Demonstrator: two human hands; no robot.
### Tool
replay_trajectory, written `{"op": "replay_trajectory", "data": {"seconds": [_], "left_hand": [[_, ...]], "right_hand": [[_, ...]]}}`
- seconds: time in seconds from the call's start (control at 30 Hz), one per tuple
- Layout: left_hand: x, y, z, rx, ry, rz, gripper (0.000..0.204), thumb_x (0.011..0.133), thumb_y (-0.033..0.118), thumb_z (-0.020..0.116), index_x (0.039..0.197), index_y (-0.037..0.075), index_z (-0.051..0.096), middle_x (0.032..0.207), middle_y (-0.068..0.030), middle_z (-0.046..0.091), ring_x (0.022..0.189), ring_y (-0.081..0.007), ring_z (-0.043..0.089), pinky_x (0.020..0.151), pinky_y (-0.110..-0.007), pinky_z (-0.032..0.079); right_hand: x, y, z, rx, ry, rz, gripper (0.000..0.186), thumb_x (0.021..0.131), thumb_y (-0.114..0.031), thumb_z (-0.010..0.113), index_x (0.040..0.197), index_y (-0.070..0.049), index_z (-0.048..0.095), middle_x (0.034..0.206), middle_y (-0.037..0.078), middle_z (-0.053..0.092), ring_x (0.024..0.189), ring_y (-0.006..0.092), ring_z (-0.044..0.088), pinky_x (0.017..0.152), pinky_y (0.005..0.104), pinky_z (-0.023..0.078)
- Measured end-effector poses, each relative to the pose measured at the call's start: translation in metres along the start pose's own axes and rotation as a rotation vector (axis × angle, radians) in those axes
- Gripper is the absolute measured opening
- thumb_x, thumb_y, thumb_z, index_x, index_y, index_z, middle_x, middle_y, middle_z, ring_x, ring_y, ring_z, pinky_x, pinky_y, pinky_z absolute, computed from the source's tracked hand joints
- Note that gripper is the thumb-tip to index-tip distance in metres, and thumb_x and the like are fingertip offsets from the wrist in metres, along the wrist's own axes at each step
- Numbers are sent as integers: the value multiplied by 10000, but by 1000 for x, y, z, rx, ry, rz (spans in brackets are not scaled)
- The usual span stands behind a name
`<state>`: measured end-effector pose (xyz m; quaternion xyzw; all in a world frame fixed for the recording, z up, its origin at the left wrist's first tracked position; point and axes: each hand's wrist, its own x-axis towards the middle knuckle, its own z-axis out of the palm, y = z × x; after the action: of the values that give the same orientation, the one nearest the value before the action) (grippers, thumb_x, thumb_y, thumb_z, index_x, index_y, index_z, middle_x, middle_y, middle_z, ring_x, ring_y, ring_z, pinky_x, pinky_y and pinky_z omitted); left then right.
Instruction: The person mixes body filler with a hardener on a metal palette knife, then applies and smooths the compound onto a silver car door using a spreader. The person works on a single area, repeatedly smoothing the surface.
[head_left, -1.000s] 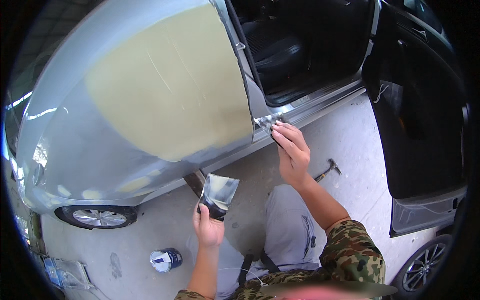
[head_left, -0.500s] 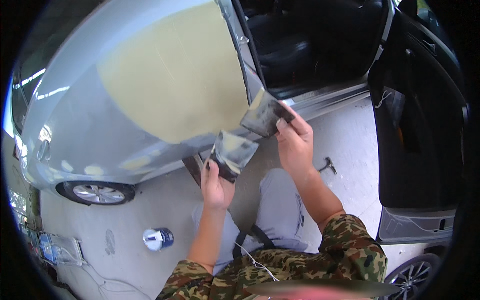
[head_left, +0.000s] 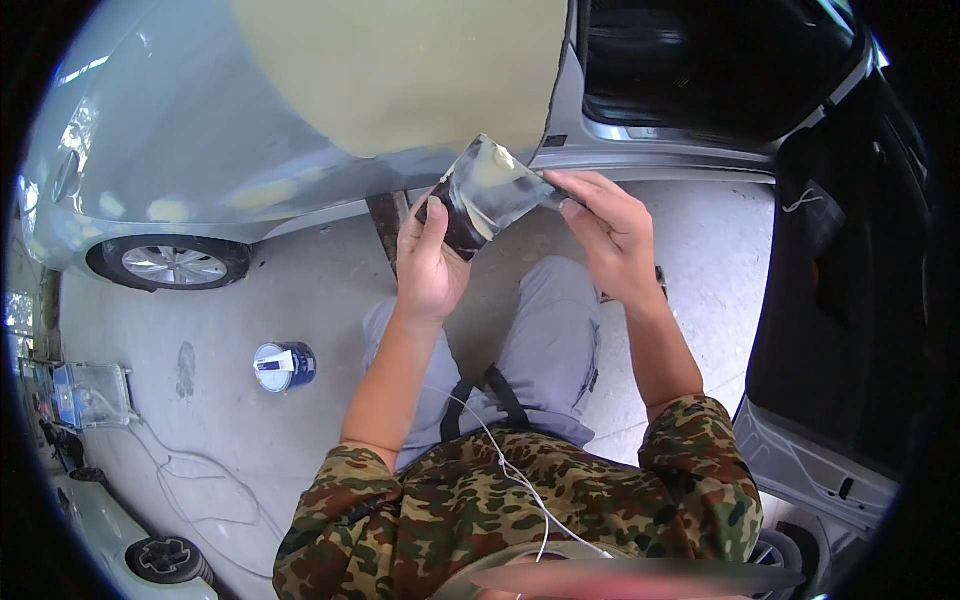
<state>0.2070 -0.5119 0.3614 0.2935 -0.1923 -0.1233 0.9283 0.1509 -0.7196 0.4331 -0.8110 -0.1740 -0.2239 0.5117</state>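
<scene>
My left hand (head_left: 432, 255) grips a flat dark putty spreader (head_left: 462, 210), its thumb across the front face. Pale yellow putty (head_left: 503, 160) sits near that spreader's upper corner, with smears over the rest of its face. My right hand (head_left: 612, 228) is closed on a second putty spreader (head_left: 554, 198), now seen almost edge-on. Its tip meets or overlaps the right edge of the left one; whether they touch I cannot tell. Beyond both hands is the grey car panel (head_left: 190, 110) with a broad patch of pale yellow filler (head_left: 400, 75).
An open car door (head_left: 850, 290) stands at the right, next to the dark door opening (head_left: 710, 70). A wheel (head_left: 170, 262) is at the left. On the floor stand a blue-and-white can (head_left: 284, 367) and a clear box (head_left: 97, 393) with trailing hoses (head_left: 205, 480).
My view has tipped downward, so the car sits higher in the picture. The right spreader has turned from face-on to nearly edge-on and come against or over the left one's edge.
</scene>
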Motion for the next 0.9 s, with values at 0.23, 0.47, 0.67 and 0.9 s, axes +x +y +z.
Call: {"op": "replay_trajectory", "data": {"seconds": [0.23, 0.47, 0.67, 0.9], "left_hand": [[-8, -7, -4, 237, 86, 165, 463, 1112, 213, 472, 1434, -120, 462, 1393, -191, 595, 1295, -261, 583, 1126, -403, 442], [6, -11, -1, 856, 90, 198, 409, 1083, 193, 549, 1383, -84, 574, 1170, -100, 687, 1043, -134, 619, 939, -274, 479], [30, -11, -25, 868, 184, 167, 397, 1093, 212, 533, 1367, -68, 601, 1202, -103, 696, 1080, -133, 623, 981, -283, 476], [-5, -9, -86, 715, 295, 58, 445, 1097, 245, 534, 1346, -121, 581, 1253, -152, 677, 1139, -179, 631, 1036, -325, 462]], "right_hand": [[-16, -1, 23, -263, 393, -64, 326, 927, 99, 586, 1227, 35, 697, 1124, 183, 726, 991, 253, 716, 874, 294, 544], [-6, -12, 45, -127, 450, -22, 371, 910, 129, 564, 1246, 28, 686, 1146, 200, 709, 948, 262, 708, 835, 301, 542], [30, 14, 27, -213, 496, -183, 316, 906, 80, 607, 1188, -2, 725, 1138, 151, 732, 1040, 298, 707, 899, 365, 556], [117, 87, -14, -1001, 686, -682, 260, 839, -201, 763, 1095, -223, 804, 1228, -48, 736, 1232, 211, 634, 1138, 442, 384]]}}
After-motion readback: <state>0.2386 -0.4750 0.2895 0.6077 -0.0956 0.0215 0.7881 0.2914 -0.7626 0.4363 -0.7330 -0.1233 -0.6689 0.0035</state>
